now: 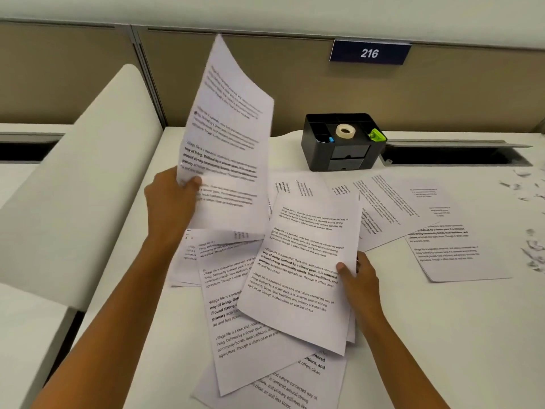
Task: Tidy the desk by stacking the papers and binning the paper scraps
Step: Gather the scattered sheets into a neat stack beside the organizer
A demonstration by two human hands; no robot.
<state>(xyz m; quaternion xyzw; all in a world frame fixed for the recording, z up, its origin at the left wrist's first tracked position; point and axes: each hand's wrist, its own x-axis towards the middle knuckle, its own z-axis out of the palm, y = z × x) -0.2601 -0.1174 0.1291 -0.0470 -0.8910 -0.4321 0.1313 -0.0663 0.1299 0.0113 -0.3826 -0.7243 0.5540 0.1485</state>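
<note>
Printed white sheets lie scattered and overlapping across the white desk (pixel 442 335). My left hand (pixel 171 199) grips one sheet (pixel 227 137) by its lower left edge and holds it upright and blurred above the desk. My right hand (pixel 358 277) pinches the right edge of a small bundle of sheets (pixel 300 273), thumb on top, lifted slightly over the pile. More loose sheets (pixel 253 329) lie beneath it and further sheets (pixel 448 252) rest to the right. Small paper scraps (pixel 533 255) litter the desk's far right edge.
A black desk organiser (pixel 342 143) with a tape roll (pixel 345 131) and a green clip stands at the back. A cable slot (pixel 454 154) runs beside it. A white curved divider (pixel 79 184) rises on the left. Beige partition with a "216" sign (pixel 369 53) behind.
</note>
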